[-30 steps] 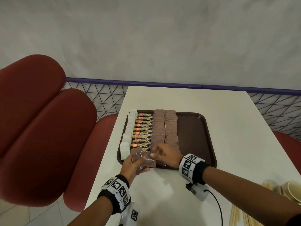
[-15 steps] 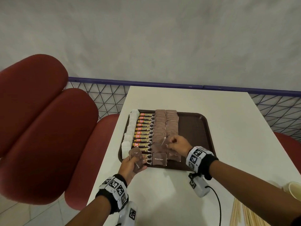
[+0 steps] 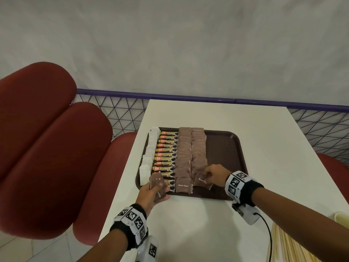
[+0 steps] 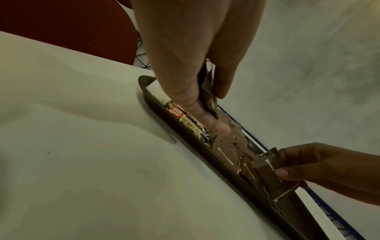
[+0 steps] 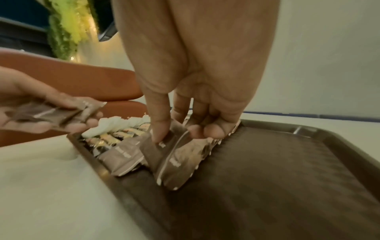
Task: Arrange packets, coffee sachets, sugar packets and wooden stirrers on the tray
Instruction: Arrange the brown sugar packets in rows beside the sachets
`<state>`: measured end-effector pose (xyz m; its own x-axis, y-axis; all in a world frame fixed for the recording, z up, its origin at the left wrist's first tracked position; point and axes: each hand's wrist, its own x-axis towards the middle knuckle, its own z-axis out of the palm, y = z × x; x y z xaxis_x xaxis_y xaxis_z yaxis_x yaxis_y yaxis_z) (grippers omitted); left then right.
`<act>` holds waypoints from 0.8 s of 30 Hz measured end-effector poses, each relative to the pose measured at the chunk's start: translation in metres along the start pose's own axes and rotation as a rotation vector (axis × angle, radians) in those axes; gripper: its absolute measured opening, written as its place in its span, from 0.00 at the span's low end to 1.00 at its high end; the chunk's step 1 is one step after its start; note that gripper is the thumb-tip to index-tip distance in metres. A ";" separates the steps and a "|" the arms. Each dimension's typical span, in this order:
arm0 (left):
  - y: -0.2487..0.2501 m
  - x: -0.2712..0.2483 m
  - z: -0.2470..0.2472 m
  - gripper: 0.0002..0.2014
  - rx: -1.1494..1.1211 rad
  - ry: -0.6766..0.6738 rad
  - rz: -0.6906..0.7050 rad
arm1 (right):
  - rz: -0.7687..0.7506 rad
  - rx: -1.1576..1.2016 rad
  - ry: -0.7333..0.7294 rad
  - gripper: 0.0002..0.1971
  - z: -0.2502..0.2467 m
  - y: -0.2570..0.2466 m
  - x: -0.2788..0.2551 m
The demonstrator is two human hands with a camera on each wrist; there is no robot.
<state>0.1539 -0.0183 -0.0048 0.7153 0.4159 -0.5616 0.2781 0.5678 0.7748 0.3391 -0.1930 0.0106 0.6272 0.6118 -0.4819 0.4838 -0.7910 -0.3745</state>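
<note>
A dark brown tray [image 3: 224, 148] lies on the white table [image 3: 207, 114]. On it run a column of white packets [image 3: 149, 156], a column of coffee sachets [image 3: 164, 159] and two columns of brown sugar packets [image 3: 184, 157]. My left hand [image 3: 151, 191] grips a small stack of brown sugar packets [image 3: 158, 186] at the tray's near left corner. My right hand [image 3: 215, 173] pinches one brown sugar packet [image 5: 164, 155] at the near end of the right sugar column, its lower edge down on the tray [image 5: 287, 178].
Wooden stirrers [image 3: 283, 246] lie at the table's near right edge, beside a paper cup [image 3: 341, 217]. Red padded chairs [image 3: 47, 148] stand to the left. A purple-railed mesh fence [image 3: 207, 100] runs behind the table. The tray's right part is bare.
My right hand took a sugar packet from the stack in my left hand and carried it right, down to the near end of the right sugar column. The left hand stayed put.
</note>
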 end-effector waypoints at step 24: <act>-0.001 0.000 0.001 0.11 0.160 0.014 0.038 | -0.371 -0.022 0.303 0.17 0.029 -0.029 -0.002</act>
<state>0.1540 -0.0195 -0.0053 0.7183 0.4457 -0.5342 0.3504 0.4316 0.8312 0.3066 -0.1708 -0.0003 0.5579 0.8274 -0.0651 0.7194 -0.5212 -0.4593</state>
